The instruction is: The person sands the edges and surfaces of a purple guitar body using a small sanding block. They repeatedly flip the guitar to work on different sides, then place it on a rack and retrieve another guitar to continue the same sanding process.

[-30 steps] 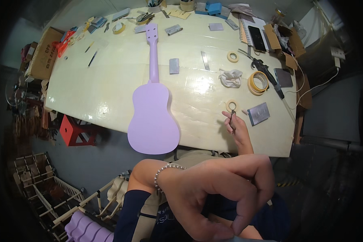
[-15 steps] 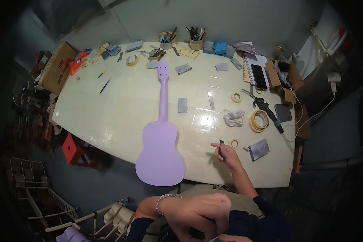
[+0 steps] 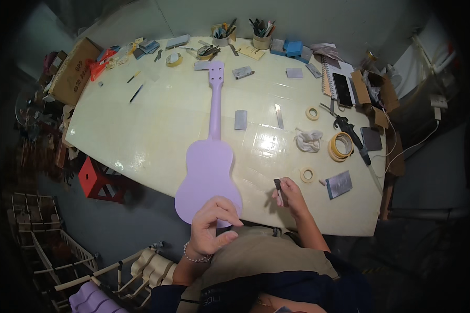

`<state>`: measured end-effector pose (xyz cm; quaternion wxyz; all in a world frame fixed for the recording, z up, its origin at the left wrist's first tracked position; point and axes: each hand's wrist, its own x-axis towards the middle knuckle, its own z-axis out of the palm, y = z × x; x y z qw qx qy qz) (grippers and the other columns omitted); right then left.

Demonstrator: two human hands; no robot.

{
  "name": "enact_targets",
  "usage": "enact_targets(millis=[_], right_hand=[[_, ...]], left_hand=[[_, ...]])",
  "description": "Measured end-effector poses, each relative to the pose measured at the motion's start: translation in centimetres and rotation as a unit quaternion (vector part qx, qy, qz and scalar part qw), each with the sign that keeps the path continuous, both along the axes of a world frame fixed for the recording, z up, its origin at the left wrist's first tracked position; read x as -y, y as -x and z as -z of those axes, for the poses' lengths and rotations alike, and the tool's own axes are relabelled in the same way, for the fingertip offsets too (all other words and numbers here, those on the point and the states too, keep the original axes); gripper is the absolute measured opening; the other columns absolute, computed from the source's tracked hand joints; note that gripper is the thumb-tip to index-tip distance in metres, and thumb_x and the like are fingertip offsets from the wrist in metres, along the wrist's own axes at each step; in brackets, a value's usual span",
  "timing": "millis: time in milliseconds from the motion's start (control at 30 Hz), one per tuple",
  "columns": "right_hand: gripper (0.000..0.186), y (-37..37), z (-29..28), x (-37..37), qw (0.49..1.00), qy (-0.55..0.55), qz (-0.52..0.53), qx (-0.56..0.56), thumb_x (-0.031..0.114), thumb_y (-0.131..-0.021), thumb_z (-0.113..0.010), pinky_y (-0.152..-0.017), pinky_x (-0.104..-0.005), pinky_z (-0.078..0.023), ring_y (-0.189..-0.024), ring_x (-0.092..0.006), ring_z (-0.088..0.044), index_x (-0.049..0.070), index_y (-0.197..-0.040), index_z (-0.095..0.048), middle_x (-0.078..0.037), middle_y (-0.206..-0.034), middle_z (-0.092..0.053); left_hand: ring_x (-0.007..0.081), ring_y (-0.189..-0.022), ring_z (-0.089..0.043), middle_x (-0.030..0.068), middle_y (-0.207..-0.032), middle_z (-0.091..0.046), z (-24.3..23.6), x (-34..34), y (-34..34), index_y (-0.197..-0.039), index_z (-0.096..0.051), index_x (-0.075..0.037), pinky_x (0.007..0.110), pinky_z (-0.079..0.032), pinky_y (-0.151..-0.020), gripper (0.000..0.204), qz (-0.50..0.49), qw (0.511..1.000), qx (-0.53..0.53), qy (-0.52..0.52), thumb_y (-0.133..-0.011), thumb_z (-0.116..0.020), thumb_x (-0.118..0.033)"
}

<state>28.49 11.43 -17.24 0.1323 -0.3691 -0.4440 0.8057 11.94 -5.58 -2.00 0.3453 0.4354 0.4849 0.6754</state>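
A lilac ukulele (image 3: 206, 167) lies back side up on the pale table, its neck pointing away from me. My left hand (image 3: 214, 224), with a beaded bracelet at the wrist, is over the near end of its body. The fingers curl apart from the thumb and nothing is between them; whether they touch the ukulele I cannot tell. To the right of the body, my right hand (image 3: 291, 197) grips a small tool with a dark top (image 3: 278, 184). Its pale lower part is partly hidden by the fingers, so its exact kind is unclear.
Near my right hand are a roll of masking tape (image 3: 307, 175), a grey sanding pad (image 3: 339, 184), a white cloth (image 3: 309, 141), larger tape rolls (image 3: 340, 146) and a black-handled air gun (image 3: 352, 134). Pen cups (image 3: 261, 40) stand at the back. A red stool (image 3: 100, 180) is left of the table.
My left hand has swung from the lower edge up to the ukulele's near end. My right hand has turned, with the tool's dark top now showing more. The view has shifted slightly.
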Motion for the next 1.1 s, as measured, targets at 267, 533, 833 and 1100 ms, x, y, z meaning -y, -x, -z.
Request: enact_targets(millis=[267, 533, 833, 1100], right_hand=[[0.019, 1.2, 1.2, 0.4, 1.000, 0.004, -0.022, -0.015, 0.023, -0.091, -0.048, -0.053, -0.0190, -0.041, -0.057, -0.0073, -0.053, 0.005, -0.089, -0.050, -0.010, -0.083, -0.064], [0.016, 4.4, 1.3, -1.3, 0.994, -0.044, -0.083, -0.050, 0.018, -0.088, -0.054, -0.058, -0.0203, -0.042, -0.066, -0.0067, -0.054, 0.004, -0.094, -0.055, -0.009, -0.091, -0.065], [0.017, 10.0, 2.1, -4.5, 0.980, -0.151, -0.128, -0.035, 0.014, -0.082, -0.063, -0.067, -0.0209, -0.045, -0.085, -0.0096, -0.059, 0.002, -0.093, -0.060, -0.008, -0.095, -0.064], [0.020, 12.7, 3.4, -5.8, 0.969, -0.193, -0.147, -0.054, 0.011, -0.078, -0.066, -0.076, -0.0239, -0.047, -0.094, -0.0158, -0.059, 0.000, -0.095, -0.061, -0.010, -0.099, -0.063]], left_hand=[[0.0303, -0.103, -0.047, 0.0142, -0.105, -0.052, 5.9, 1.8, 3.7, -0.099, -0.056, -0.004, 0.037, -0.039, -0.086, 0.038, -0.270, 0.864, -0.342, 0.251, -0.066, -0.073, -0.014], [0.0444, -0.125, -0.016, 0.0231, -0.137, -0.016, 9.2, 0.3, 8.2, -0.128, -0.043, -0.015, 0.053, -0.018, -0.102, 0.076, -0.220, 0.808, -0.412, 0.359, -0.062, -0.077, -0.030], [0.0466, -0.128, -0.010, 0.0234, -0.141, -0.010, 12.1, -3.8, 13.0, -0.128, -0.045, -0.030, 0.060, -0.008, -0.101, 0.082, -0.153, 0.785, -0.474, 0.367, -0.055, -0.077, -0.048], [0.0477, -0.125, -0.018, 0.0282, -0.137, -0.020, 14.7, -4.3, 14.3, -0.122, -0.053, -0.029, 0.055, -0.022, -0.099, 0.084, -0.142, 0.813, -0.474, 0.307, -0.046, -0.079, -0.052]])
